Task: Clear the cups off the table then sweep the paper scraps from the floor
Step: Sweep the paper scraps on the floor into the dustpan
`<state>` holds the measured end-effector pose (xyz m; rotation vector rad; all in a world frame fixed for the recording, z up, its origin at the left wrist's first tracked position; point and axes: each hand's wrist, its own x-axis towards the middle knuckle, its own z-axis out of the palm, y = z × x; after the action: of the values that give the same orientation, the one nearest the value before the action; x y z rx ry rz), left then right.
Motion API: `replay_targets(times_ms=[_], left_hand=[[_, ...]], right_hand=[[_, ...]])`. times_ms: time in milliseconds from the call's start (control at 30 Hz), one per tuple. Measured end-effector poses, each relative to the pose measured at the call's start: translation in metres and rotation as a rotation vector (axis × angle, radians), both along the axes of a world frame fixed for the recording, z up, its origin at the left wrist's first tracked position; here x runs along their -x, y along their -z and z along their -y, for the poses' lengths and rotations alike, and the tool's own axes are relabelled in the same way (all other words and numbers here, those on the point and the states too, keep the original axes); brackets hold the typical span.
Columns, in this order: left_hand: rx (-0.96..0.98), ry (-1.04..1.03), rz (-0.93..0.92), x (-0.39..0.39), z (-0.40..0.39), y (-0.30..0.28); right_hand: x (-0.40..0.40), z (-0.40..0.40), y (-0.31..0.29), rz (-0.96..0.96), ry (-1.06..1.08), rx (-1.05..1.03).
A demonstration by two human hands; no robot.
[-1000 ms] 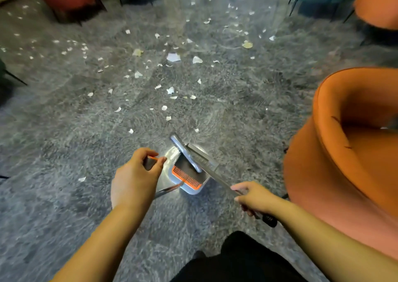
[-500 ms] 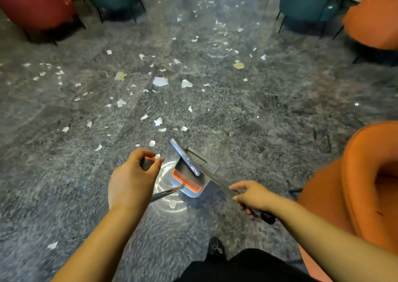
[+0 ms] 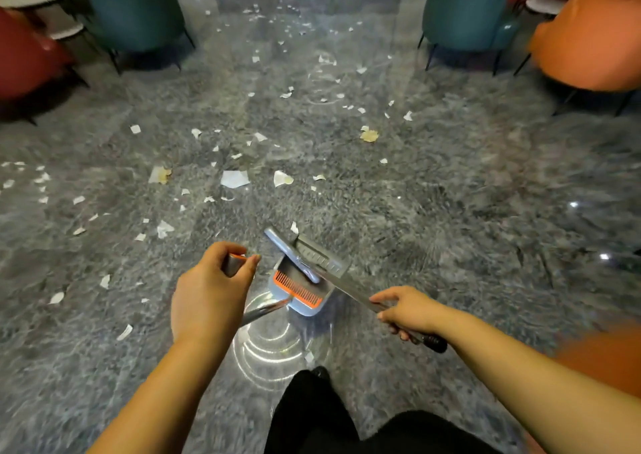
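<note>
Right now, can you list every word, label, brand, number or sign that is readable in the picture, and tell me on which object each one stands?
None: no readable text shows anywhere.
Grey plastic dustpan with orange comb: no label visible.
Silver metal dustpan handle in the left hand: plain.
Grey broom handle with black end in the right hand: plain.
White paper scraps on the grey floor: no print can be made out.

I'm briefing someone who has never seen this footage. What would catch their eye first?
Probably the white paper scraps strewn over the glossy grey floor, from mid-frame to the far chairs. Next, the grey dustpan with its orange comb, low at centre: the left hand grips its handle, and the right hand grips the broom handle. Orange armchairs glow at the right edge.
</note>
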<state>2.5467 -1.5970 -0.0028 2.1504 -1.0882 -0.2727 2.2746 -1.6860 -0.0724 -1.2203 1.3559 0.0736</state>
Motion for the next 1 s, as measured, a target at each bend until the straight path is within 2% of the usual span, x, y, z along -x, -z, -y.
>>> replay_targets(times_ms=[400, 600, 1000], left_hand=[[-0.040, 0.142, 0.008, -0.078, 0.264, -0.004], [-0.034, 0.126, 0.003, -0.096, 0.411, 0.009], [0.011, 0.093, -0.035, -0.148, 0.662, -0.018]], right_hand=[[-0.063, 0.221, -0.009, 0.010, 0.111, -0.016], [-0.078, 0.374, 0.000, -0.012, 0.105, -0.026], [-0.135, 0.665, -0.041, -0.019, 0.031, -0.001]])
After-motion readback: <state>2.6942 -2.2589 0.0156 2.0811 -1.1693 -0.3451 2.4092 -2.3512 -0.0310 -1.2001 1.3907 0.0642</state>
